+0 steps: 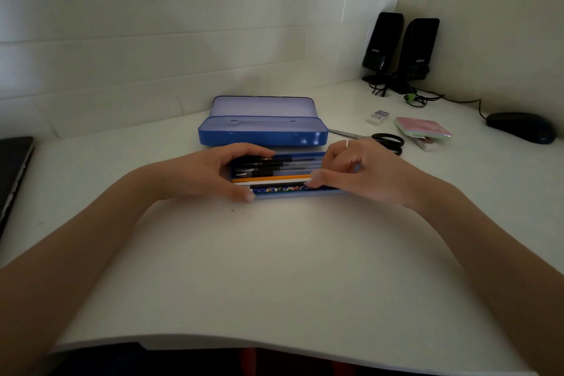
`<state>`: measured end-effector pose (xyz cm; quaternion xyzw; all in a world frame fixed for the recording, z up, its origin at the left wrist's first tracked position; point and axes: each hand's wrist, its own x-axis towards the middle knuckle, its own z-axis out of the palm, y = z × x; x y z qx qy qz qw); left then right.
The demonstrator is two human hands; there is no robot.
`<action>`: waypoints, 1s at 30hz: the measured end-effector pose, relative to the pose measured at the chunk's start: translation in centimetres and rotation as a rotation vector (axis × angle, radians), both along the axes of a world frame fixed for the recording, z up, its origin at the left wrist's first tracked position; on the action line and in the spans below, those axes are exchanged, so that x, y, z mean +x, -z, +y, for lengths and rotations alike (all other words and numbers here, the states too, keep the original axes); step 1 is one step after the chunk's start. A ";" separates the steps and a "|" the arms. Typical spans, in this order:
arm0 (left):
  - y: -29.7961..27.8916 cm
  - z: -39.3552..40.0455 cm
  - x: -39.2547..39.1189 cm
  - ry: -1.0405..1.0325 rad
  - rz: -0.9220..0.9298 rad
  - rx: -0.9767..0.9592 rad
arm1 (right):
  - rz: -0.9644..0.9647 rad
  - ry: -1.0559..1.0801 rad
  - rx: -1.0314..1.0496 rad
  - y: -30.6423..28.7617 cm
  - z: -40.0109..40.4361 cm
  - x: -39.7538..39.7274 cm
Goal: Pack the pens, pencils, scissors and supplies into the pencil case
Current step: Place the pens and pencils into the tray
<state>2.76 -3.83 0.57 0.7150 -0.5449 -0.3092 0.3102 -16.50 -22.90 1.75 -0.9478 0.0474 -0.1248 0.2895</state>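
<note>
My left hand (210, 172) curls over the left end of the blue, shallow plastic pencil-case tray (300, 193), thumb on its near edge and fingers over the far side. My right hand (357, 172) sits at the tray's right end, thumb and fingers pinched loosely over the ends of the pencils, though I cannot tell exactly which one they grip. The tray lies with its long axis left to right across the white desk (274, 268), and everything in it runs the same way: black-capped pens (274, 166) at the back with their tips toward my left hand, then an orange pencil (271, 178), a white one and a dark patterned one nearest me. Behind it stands the rest of the blue pencil case (262, 131), open, its pale lilac lid (262, 106) tilted up. Black-handled scissors (387, 141) lie to the right, blades pointing left, near a white eraser (377, 117) with blurred print and a pink notepad (422, 127). Two glossy black speakers (399, 46) carry unreadable white lettering.
</note>
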 end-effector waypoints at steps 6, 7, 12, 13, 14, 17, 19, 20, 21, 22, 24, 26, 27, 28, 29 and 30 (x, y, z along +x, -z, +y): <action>0.3 -0.1 -0.3 -0.021 -0.058 -0.006 | -0.071 0.228 -0.048 0.3 -1.7 0.1; 0.3 0.0 -0.3 -0.025 -0.051 -0.004 | -0.059 0.236 -0.094 0.4 -1.9 0.1; 0.2 0.0 -0.3 -0.032 -0.038 0.004 | -0.045 0.214 -0.129 0.9 -2.5 0.2; 0.3 0.0 -0.4 -0.036 -0.044 0.002 | -0.062 0.231 -0.128 0.9 -2.7 0.2; 0.3 0.0 -0.4 -0.041 -0.047 0.001 | -0.071 0.249 -0.137 0.9 -2.8 0.3; 0.3 -0.1 -0.3 -0.044 -0.054 0.004 | -0.040 0.257 -0.201 1.3 -3.2 0.3; 0.3 -0.1 -0.2 -0.043 -0.056 0.007 | -0.024 0.250 -0.207 1.6 -3.3 0.3; 0.3 -0.1 -0.2 -0.042 -0.052 0.005 | -0.040 0.265 -0.210 1.6 -3.3 0.4; 0.3 -0.1 -0.2 -0.040 -0.050 0.003 | -0.070 0.299 -0.219 1.5 -3.5 0.4; 0.3 -0.1 -0.1 -0.037 -0.052 -0.001 | -0.107 0.351 -0.235 1.4 -3.9 0.4; 0.2 -0.1 -0.1 -0.038 -0.067 -0.006 | -0.161 0.488 -0.276 1.4 -4.9 0.3; 0.1 0.0 0.0 -0.041 -0.098 -0.003 | -0.153 0.622 -0.337 1.6 -6.1 -0.1; 0.1 0.0 0.1 -0.041 -0.113 0.000 | -0.124 0.675 -0.370 1.8 -6.7 -0.3; 0.1 0.1 0.2 -0.040 -0.125 0.000 | -0.085 0.716 -0.394 2.0 -7.1 -0.4; 0.1 0.2 0.4 -0.038 -0.131 0.004 | -0.051 0.743 -0.406 2.2 -7.4 -0.6; 0.0 0.3 0.5 -0.034 -0.131 0.005 | -0.028 0.758 -0.404 2.4 -7.6 -0.7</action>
